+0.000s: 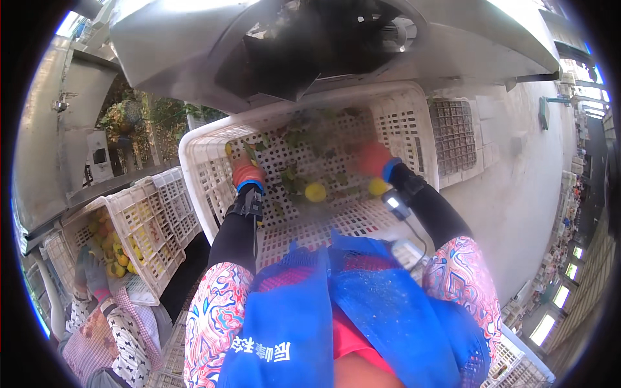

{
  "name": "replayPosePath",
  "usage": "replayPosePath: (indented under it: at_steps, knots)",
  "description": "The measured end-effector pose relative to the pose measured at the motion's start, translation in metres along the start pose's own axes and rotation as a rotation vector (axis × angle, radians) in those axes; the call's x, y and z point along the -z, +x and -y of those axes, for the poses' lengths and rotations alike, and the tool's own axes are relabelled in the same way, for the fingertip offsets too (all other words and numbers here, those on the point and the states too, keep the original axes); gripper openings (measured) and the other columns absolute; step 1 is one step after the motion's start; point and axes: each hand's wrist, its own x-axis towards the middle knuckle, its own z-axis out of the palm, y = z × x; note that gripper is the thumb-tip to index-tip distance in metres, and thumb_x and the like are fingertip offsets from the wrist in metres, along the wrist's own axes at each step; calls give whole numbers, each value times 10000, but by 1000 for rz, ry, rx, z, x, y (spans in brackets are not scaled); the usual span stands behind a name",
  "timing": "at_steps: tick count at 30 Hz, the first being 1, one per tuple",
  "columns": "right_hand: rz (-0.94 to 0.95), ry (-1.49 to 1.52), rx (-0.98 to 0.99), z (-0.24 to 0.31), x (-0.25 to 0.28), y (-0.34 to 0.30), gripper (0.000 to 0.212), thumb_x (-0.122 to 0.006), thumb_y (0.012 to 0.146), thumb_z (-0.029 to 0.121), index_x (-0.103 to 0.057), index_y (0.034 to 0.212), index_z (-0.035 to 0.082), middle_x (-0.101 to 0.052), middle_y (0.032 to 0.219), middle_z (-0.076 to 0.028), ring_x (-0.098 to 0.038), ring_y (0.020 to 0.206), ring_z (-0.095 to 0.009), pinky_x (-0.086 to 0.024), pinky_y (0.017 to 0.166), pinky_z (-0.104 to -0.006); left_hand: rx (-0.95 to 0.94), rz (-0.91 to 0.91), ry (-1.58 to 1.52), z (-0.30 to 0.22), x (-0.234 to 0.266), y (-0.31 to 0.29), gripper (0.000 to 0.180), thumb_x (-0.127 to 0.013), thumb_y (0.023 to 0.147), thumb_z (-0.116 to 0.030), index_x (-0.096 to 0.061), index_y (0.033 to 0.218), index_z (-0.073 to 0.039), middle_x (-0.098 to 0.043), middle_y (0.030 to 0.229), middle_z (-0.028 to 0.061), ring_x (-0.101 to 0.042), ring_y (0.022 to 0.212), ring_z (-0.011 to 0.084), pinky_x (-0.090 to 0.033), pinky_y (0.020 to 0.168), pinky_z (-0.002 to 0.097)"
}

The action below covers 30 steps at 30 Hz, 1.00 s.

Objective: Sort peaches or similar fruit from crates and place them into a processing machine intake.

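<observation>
Both my hands reach into a large white plastic crate (381, 226) with perforated walls and floor. At its left side is my left hand (248, 173), in an orange glove with a blue cuff. Its fingers look curled in beside green leaves and a bit of yellow; what they hold is unclear. My right hand (376, 160), gloved alike, is smeared by motion near the right wall, so its fingers do not show. A round yellow fruit (315, 192) lies on the crate floor, and a second yellow fruit (378, 187) sits below my right wrist. Loose green leaves (294, 178) are scattered between my hands.
A metal machine (174, 55) with a dark opening overhangs the crate's far side. At left, another person's gloved hands (94, 275) work at a crate of yellow-orange fruit (113, 249). A brown grid-like mat (453, 132) lies right of my crate, on pale floor.
</observation>
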Motion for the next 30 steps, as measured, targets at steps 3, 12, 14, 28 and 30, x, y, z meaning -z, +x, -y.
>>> replayPosePath:
  at_steps: [3, 12, 14, 28, 30]
  knots:
    - [531, -524, -52, -61, -114, -38, 500, -731, 796, 433, -746, 1214, 159, -718, 1238, -147, -687, 1151, -291, -526, 1016, -431, 84, 220, -191, -43, 30, -20, 717, -892, 714, -305, -599, 1277, 27, -707, 1130, 241, -703, 1045, 379, -551, 921, 484]
    - [156, 524, -70, -18, -34, -15, 547, -776, 806, 534, -761, 1144, 105, -763, 1042, -147, -722, 1005, -324, -543, 895, -428, -358, 657, -953, -89, 80, -117, 634, -828, 868, -436, -562, 1319, -78, -624, 1232, 78, -638, 1160, 255, -569, 989, 476]
    - [35, 556, 78, 19, 15, -13, 583, -750, 843, 544, -719, 1222, 102, -734, 1157, -156, -703, 1062, -332, -537, 917, -427, -499, 663, -999, -101, 101, -133, 667, -813, 868, -489, -548, 1343, -103, -590, 1305, 85, -596, 1232, 281, -513, 1071, 541]
    - [-856, 363, 242, 173, 105, -25, 785, -851, 717, 344, -572, 1381, 31, -685, 1205, -203, -667, 1046, -402, -502, 952, -511, -238, 869, -2065, -150, 224, -167, 1099, -527, 820, -887, -398, 1534, -61, -429, 1546, 187, -409, 1420, 411, -303, 1179, 627]
    - [-915, 271, 184, 174, 113, -18, 740, -834, 727, 319, -585, 1360, 29, -692, 1168, -194, -667, 1008, -387, -502, 915, -525, -265, 795, -2039, -152, 228, -166, 1083, -521, 818, -893, -421, 1514, -69, -435, 1539, 188, -429, 1394, 407, -320, 1173, 605]
